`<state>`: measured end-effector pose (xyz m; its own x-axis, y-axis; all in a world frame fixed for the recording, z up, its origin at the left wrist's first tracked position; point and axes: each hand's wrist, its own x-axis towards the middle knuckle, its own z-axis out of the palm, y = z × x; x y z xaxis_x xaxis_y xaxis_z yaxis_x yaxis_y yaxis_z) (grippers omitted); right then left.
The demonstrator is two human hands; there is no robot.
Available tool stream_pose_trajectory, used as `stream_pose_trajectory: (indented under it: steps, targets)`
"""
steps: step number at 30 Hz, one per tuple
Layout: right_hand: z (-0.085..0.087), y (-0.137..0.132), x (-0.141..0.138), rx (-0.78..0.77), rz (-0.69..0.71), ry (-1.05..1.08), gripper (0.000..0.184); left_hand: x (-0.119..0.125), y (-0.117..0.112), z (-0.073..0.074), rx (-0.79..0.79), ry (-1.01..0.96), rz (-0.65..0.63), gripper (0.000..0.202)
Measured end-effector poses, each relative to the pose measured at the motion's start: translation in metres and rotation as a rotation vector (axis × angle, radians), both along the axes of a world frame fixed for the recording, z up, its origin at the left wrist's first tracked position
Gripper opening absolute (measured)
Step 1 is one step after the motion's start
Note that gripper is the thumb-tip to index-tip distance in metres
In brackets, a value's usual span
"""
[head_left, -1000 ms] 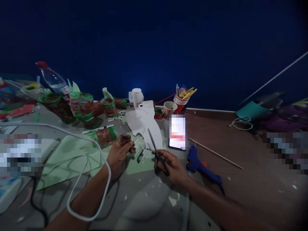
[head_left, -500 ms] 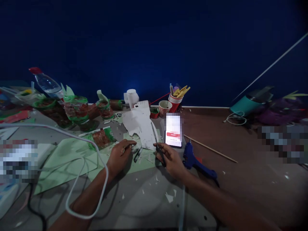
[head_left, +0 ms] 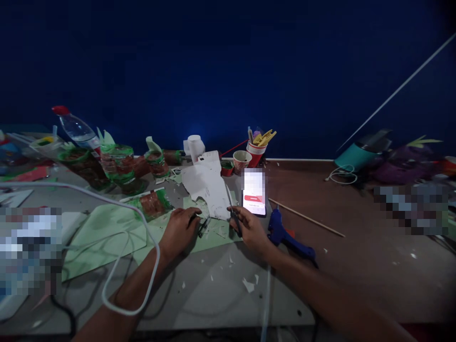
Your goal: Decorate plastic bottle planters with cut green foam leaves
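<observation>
My right hand (head_left: 251, 230) is closed around the dark handles of a pair of scissors (head_left: 235, 222). Their thin blade points away from me, along the right edge of a white cut paper sheet (head_left: 208, 187). To the left, my left hand (head_left: 180, 231) is curled with its fingertips drawn together; what they hold, if anything, is hidden. A small black-and-silver object (head_left: 203, 228) lies right at those fingertips, its kind unclear. Beneath both hands spreads a light green paper sheet (head_left: 213, 238), strewn with small scraps.
A lit phone (head_left: 254, 194), a blue glue gun (head_left: 288, 237) and a wooden stick (head_left: 308, 218) lie to the right. Brown-green wrapped containers (head_left: 117, 164) and a bottle (head_left: 80, 130) stand back left. Paper cups (head_left: 242, 160) are behind. A white cable (head_left: 156, 259) loops over my left forearm.
The view has shifted slightly. My left hand has come a little nearer the small black-and-silver object, its fingers more curled. My right hand keeps hold of the scissors.
</observation>
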<state>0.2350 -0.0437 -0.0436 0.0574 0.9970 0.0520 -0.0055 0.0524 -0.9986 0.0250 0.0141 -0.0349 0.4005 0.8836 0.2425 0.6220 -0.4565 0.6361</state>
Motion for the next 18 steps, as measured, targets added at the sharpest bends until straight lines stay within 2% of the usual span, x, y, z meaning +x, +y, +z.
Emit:
stream_pose_trajectory:
  steps: [9,18]
  targets:
    - [0.0008,0.0002,0.0018,0.002,0.007,-0.007,0.036,-0.0023,0.0024,-0.0045,0.069,0.248,-0.094,0.025]
    - [-0.0009,-0.0015,0.0015,-0.038,0.003,0.007,0.031,-0.0001,0.0008,-0.0043,0.083,0.284,-0.092,0.028]
